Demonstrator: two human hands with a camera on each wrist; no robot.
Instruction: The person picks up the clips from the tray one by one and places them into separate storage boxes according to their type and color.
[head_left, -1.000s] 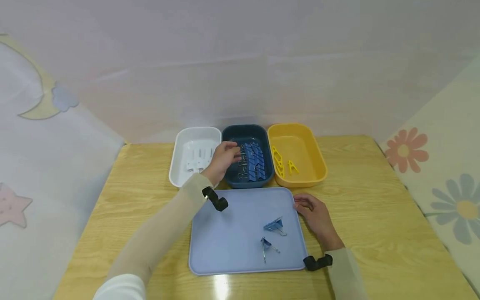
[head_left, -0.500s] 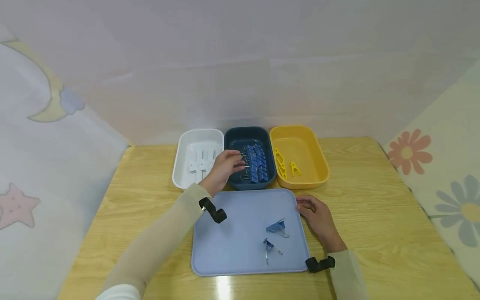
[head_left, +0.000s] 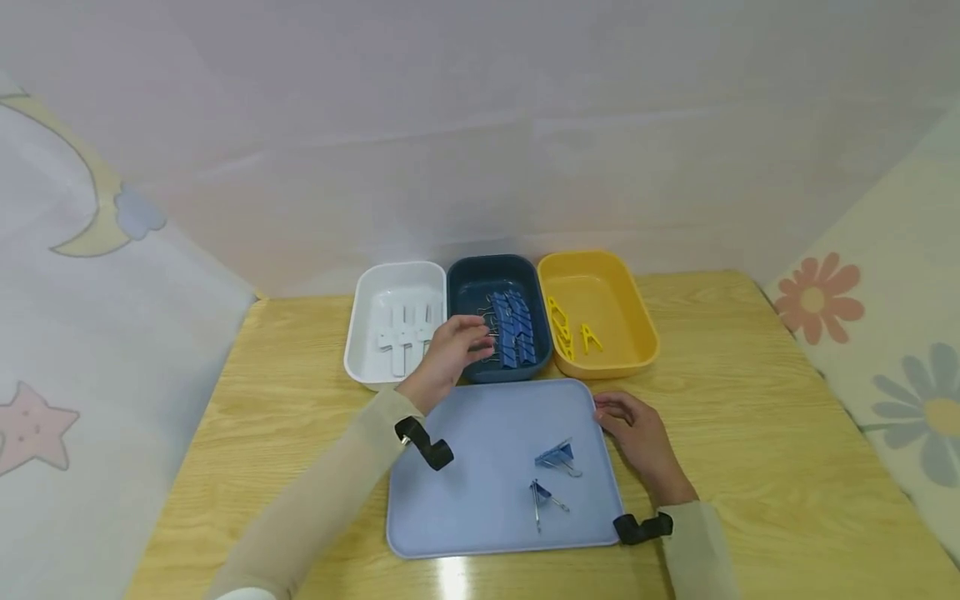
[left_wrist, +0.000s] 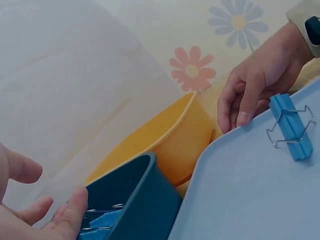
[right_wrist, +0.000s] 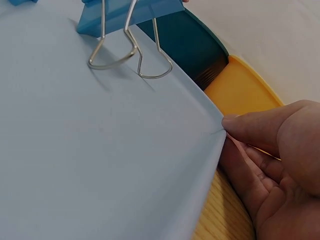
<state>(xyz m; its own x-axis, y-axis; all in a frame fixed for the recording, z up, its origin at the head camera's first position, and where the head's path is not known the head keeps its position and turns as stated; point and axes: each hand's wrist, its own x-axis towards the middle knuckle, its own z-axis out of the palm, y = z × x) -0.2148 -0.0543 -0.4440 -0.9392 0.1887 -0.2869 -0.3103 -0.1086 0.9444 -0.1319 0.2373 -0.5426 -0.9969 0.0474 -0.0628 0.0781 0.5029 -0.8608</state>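
Observation:
My left hand (head_left: 447, 354) hovers at the near left part of a dark blue bin (head_left: 495, 271). Its fingers are loosely bent and apart, with nothing between them in the left wrist view. Several blue binder clips (head_left: 516, 329) lie in rows inside that bin. My right hand (head_left: 641, 442) pinches the far right corner of a light blue tray (head_left: 457, 508), thumb (right_wrist: 250, 129) on the rim and fingers outside it. Toward the tray's right side lie two blue binder clips, a larger one (head_left: 557, 456) and a smaller one (head_left: 541, 492), both with wire handles spread.
A white bin (head_left: 365, 333) with several white clips (head_left: 403, 336) stands left of the dark blue one. On its right is a yellow bin (head_left: 618, 308) holding several yellow clips (head_left: 588, 337). The wooden table (head_left: 757, 433) meets a cloth backdrop (head_left: 480, 167) behind the bins.
My left hand has drawn back a little from the dark blue bin toward the tray, its fingers still loose. The right hand stays at the tray corner, and the clips have not moved.

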